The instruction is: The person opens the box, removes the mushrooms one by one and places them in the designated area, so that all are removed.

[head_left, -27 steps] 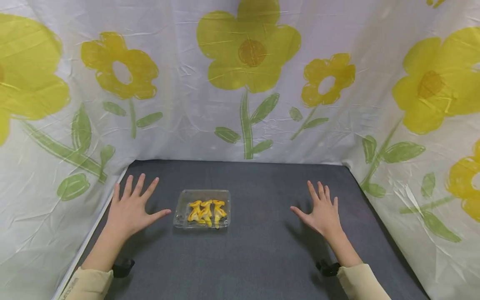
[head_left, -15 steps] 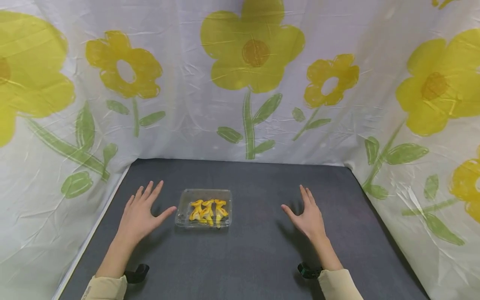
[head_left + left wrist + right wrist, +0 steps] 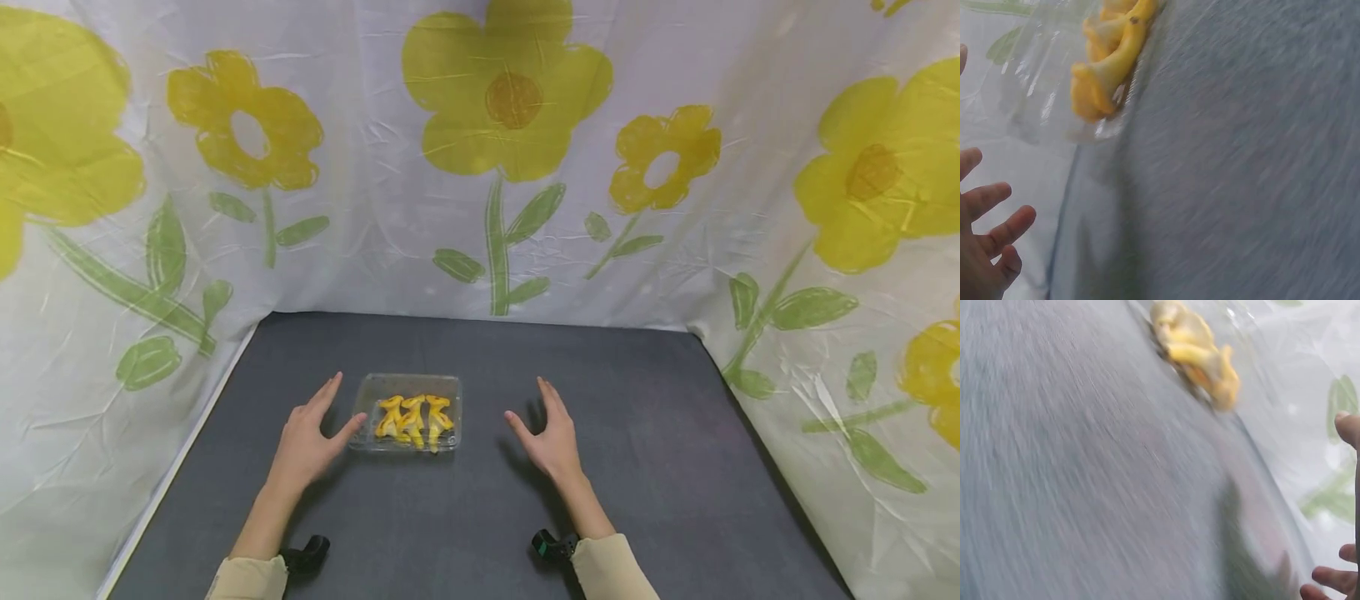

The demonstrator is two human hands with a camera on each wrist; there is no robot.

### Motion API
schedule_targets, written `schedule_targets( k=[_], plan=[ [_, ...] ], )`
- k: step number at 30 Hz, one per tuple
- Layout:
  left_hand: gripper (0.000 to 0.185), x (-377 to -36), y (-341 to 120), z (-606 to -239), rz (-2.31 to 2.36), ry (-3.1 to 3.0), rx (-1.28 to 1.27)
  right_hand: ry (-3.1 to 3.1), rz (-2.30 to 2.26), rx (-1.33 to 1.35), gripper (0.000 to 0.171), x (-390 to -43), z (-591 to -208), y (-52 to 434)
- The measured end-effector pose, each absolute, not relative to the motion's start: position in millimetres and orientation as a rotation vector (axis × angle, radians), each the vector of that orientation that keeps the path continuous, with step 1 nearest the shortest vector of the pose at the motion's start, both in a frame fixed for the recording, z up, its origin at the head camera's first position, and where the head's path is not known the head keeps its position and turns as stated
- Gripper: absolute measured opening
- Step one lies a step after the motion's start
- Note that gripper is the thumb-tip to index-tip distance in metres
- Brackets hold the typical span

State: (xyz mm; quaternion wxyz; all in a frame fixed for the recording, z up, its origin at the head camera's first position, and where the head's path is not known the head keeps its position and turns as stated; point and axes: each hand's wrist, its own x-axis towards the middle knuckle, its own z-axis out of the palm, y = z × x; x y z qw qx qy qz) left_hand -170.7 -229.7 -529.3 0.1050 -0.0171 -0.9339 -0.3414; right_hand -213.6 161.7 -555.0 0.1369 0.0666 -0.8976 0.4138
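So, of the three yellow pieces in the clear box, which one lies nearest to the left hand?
The leftmost yellow piece in the clear plastic box. It lies on the side of the left hand, whose thumb almost reaches that edge; the other two lie further right.

dark grey table mat, white cloth backdrop with yellow flowers

clear plastic tray flat on dark table, three yellow pieces side by side inside.

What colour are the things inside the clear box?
Yellow pieces in the clear box, best seen in the head view.
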Motion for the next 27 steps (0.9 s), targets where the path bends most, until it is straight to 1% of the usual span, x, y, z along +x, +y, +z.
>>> schedule_targets(
  k=[7, 13, 18, 27],
  plan=[
    [0.078, -174.0, -221.1, -545.9, -1.109, -2.688, -0.021, -2.555, 1.284, 0.368, 0.083, -210.5, -562.6, 123.2],
    [0.072, -176.8, -215.6, -558.8, -1.194, -2.628, -0.049, -2.578, 1.334, 0.509, 0.087, -207.9, -566.6, 100.5],
    [0.071, -178.1, -210.6, -565.2, -1.26, -2.568, -0.048, -2.506, 1.412, 0.597, 0.089, -208.6, -570.8, 89.6],
    [0.076, -177.7, -202.0, -575.9, -1.302, -2.589, -0.078, -2.531, 1.442, 0.621, 0.089, -197.6, -582.0, 75.6]
  ],
)
